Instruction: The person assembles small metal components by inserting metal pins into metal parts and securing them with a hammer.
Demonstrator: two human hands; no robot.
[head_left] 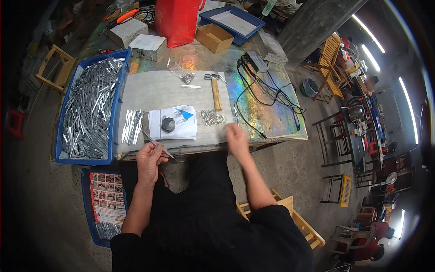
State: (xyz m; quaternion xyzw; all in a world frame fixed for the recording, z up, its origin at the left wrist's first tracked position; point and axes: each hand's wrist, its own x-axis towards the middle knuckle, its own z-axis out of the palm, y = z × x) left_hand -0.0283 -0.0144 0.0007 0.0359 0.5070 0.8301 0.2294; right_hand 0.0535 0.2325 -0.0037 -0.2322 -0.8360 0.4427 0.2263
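My left hand [150, 158] pinches a thin grey metal strip [168, 154] at the table's front edge. The strip slants down to the right. Just right of a pile of small shiny metal pieces [212, 118], my right hand [236, 139] is closed; its fingertips are blurred, so what they hold cannot be made out. Between the hands lies a stack of white sheets [156, 121] with a round dark metal block [168, 124] and a blue scrap [184, 114] on it. Several flat metal strips [132, 127] lie side by side to the left.
A blue tray [116, 106] heaped with metal strips occupies the table's left. Farther back are a hammer [216, 94], a plastic bag of small parts [183, 74], a red bag [176, 22] and a cardboard box [214, 39]. Black cables [267, 93] spread at right. A wooden stool [299, 222] stands beside me.
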